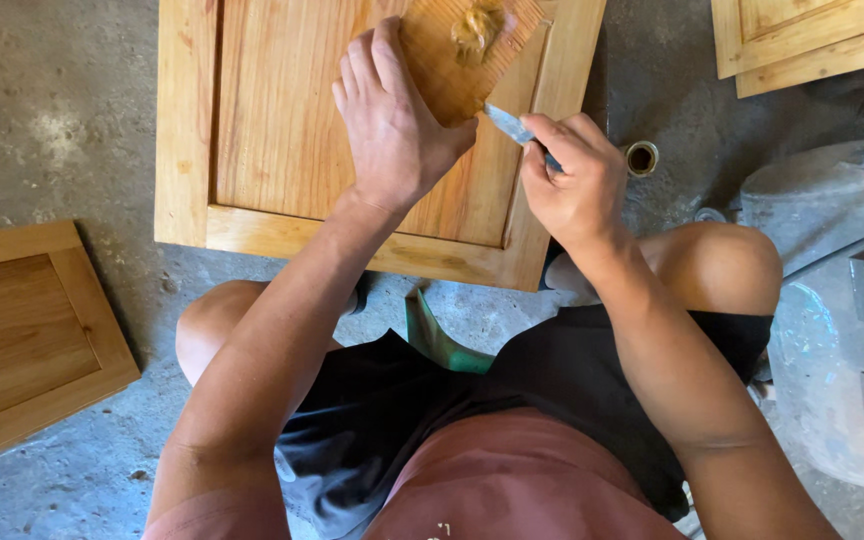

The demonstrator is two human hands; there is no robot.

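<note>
Fingers: right hand (572, 180) clenched around a small knife (512, 127), thumb and index pinching near the blade, handle mostly hidden in the fist, only the pale blade showing, tip aimed up-left toward the board. Left hand (392, 120) grasps a thin ribbed board (462, 55), fingers wrapped over its left edge, thumb under the lower corner; a lump of tan putty (477, 28) sits on its upper face. Near: the person squats, both knees out, black shorts, reddish shirt; a green flat thing (437, 340) lies on the floor between the legs, kind unclear. Middle: both hands hover over a wood door panel (282, 130) lying flat on the concrete floor (52, 120), the board held just above its raised centre field, the knife over its right stile. Handling, as a guess: the board looks light and stiff, best held by an edge and kept level so the putty stays put; the putty looks soft and sticky, to be taken off with the blade tip, not the fingers; the knife is small and thin, so a pinch close to the blade gives control. Far: a small round can (641, 157) just right of the panel, a 2nd panel (22, 330) at left, a 3rd (812, 40) top right, grey dusty machine parts (832, 200) at right.
</note>
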